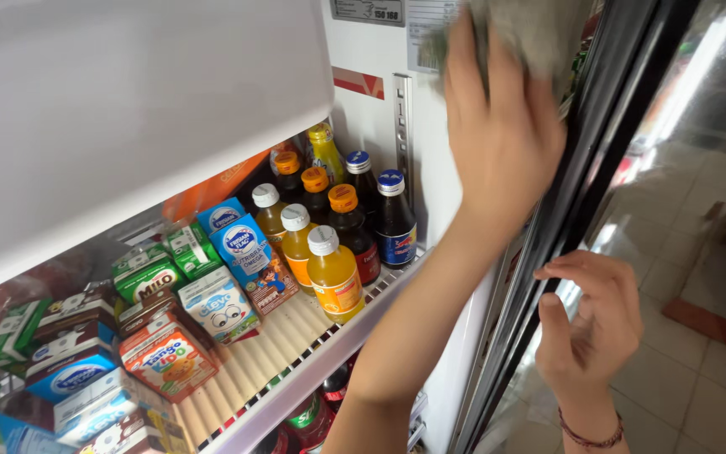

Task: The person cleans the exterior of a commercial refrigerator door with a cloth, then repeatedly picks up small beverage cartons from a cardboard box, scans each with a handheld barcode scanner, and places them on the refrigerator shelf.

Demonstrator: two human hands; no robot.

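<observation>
The left hand (502, 139) is pressing a grey cloth (531, 29) against the white inner side wall (380, 118) of an open drinks fridge, high up near the black door frame (586, 168). The fingers are spreading flat over the cloth, holding it to the wall. The right hand (590, 324) is gripping the edge of the glass door (691, 126), with its fingers curling around it; a thin red bracelet (591, 439) is sitting on the wrist. Below the left arm, on the wire shelf (329, 345), small bottles of orange drink (334, 276) and dark drink (395, 220) are standing upright beside rows of small milk cartons (245, 252).
</observation>
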